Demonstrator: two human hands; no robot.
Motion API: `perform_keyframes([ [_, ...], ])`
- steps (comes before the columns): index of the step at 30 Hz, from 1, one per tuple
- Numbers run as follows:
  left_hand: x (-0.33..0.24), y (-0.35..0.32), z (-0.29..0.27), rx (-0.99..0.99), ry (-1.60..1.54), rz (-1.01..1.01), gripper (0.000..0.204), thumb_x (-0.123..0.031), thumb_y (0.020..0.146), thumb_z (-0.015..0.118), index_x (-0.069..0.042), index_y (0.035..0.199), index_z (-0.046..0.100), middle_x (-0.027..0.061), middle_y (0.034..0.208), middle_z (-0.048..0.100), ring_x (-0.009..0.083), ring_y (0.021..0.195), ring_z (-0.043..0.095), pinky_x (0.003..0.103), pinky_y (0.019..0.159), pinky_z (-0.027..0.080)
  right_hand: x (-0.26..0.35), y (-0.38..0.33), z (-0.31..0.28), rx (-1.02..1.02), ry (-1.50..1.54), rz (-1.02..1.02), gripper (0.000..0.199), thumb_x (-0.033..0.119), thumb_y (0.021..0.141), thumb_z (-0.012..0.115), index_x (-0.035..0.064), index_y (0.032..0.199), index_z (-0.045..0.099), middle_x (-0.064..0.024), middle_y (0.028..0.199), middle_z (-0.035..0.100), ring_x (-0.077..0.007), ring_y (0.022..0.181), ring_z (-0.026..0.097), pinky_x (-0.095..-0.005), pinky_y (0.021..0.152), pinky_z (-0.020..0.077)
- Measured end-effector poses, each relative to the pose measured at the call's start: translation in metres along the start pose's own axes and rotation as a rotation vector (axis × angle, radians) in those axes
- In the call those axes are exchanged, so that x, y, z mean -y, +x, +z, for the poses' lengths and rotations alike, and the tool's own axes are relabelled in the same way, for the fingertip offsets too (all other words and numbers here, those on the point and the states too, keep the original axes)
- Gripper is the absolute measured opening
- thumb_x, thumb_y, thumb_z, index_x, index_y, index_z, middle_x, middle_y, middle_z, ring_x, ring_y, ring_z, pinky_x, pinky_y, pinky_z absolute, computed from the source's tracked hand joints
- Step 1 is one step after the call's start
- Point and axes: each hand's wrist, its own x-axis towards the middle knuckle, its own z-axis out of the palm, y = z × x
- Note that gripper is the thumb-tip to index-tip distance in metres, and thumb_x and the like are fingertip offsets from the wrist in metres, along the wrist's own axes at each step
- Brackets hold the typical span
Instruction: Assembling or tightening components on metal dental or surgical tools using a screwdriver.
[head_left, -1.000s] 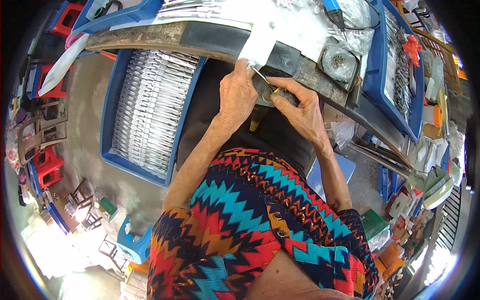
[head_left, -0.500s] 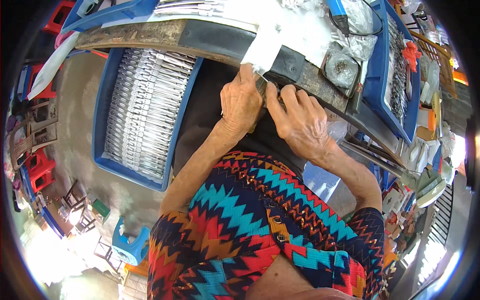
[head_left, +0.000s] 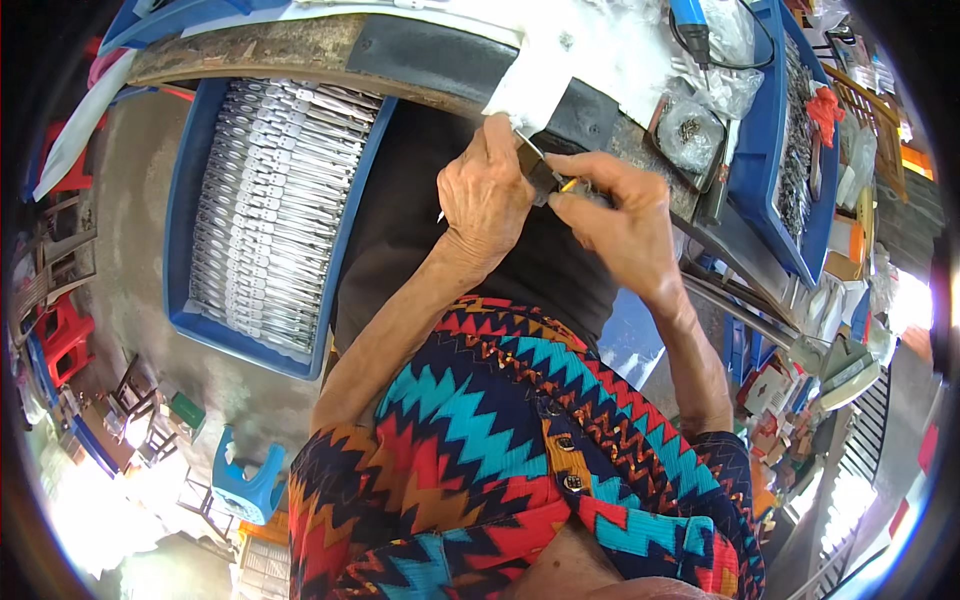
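Dark small part (head_left: pixel 541 172) — pinched between left hand (head_left: pixel 487 195) and right hand (head_left: pixel 612 215).

The person wears a short-sleeved top (head_left: pixel 520 460) of thin fabric printed all over with jagged zigzag bands in turquoise, red, orange, dark navy and black. A narrow strip of small orange-and-black pattern runs diagonally across the front, and a row of small dark round buttons (head_left: pixel 566 445) follows a placket down the middle. Both forearms are bare from the sleeve hems down, with no watch or bracelet. The left hand (head_left: pixel 487 195) and the right hand (head_left: pixel 612 215) are bare and ungloved.
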Motion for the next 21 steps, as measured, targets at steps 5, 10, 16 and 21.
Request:
perform_keyframes([
  [5, -0.001, -0.002, 0.001, -0.041, 0.032, 0.027, 0.023, -0.001, 0.066, 0.058, -0.001, 0.085, 0.046, 0.0146, 0.067, 0.057, 0.0315, 0.055, 0.059, 0.036, 0.046, 0.047, -0.012, -0.003, -0.007, 0.078, 1.183, 0.806, 0.027, 0.0, 0.075, 0.06, -0.0053, 0.101, 0.057, -0.01, 0.065, 0.055, -0.0101, 0.051, 0.049, -0.0204, 0.038, 0.0308],
  [10, -0.003, -0.005, -0.005, 0.008, -0.008, -0.055, 0.021, -0.005, 0.069, 0.058, 0.0, 0.086, 0.046, 0.0181, 0.072, 0.06, 0.0351, 0.059, 0.06, 0.04, 0.049, 0.047, -0.005, -0.007, -0.004, 0.111, 0.822, 0.493, 0.031, 0.003, 0.073, 0.06, -0.0063, 0.102, 0.057, -0.0081, 0.068, 0.057, -0.0113, 0.05, 0.048, -0.0248, 0.043, 0.0373],
  [16, -0.002, -0.004, -0.001, 0.073, 0.023, -0.056, 0.02, -0.005, 0.075, 0.057, -0.001, 0.089, 0.043, 0.0215, 0.071, 0.059, 0.0392, 0.062, 0.059, 0.044, 0.051, 0.046, -0.007, -0.013, -0.003, -0.163, -0.236, -0.208, 0.026, 0.008, 0.072, 0.061, 0.0085, 0.098, 0.06, -0.0193, 0.072, 0.057, -0.032, 0.054, 0.056, -0.0368, 0.05, 0.0453],
  [21, -0.002, -0.004, -0.001, 0.035, -0.016, -0.048, 0.017, -0.002, 0.077, 0.055, 0.0, 0.088, 0.043, 0.021, 0.069, 0.059, 0.0385, 0.059, 0.058, 0.042, 0.047, 0.046, -0.005, -0.014, 0.004, -0.098, -0.378, -0.217, 0.018, 0.008, 0.075, 0.059, 0.0077, 0.093, 0.058, -0.0154, 0.066, 0.052, -0.0332, 0.053, 0.054, -0.0406, 0.045, 0.0436],
])
